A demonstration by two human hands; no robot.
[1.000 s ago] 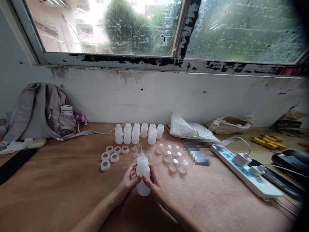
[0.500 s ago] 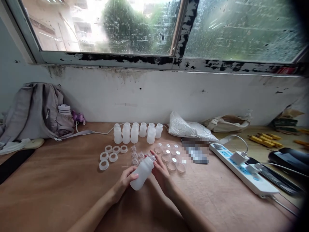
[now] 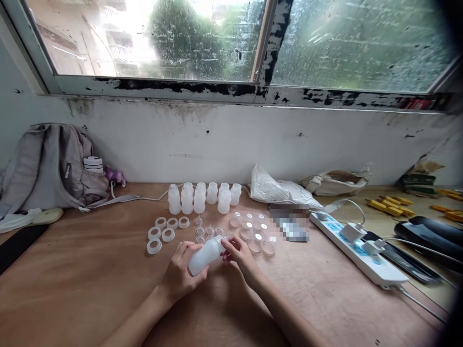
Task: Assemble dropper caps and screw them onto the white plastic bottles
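Note:
A frosted white bottle lies tilted between my hands above the table, its neck up and to the right. My left hand is wrapped round the bottle's lower body. At the neck, the fingers of my right hand are closed on the rim. Just beyond are clear nipples in a small group. White rings lie to the left, and clear round caps to the right. Several more frosted bottles stand upright behind them.
A grey backpack sits at the left, near a dark strip. White plastic packaging lies by the wall. At the right are a power strip with chargers, a dark phone, yellow tools and a cream bag.
The held bottle has moved slightly left and up and tilted flatter. My left hand has come further round its body, and my right fingers have drawn together at its neck.

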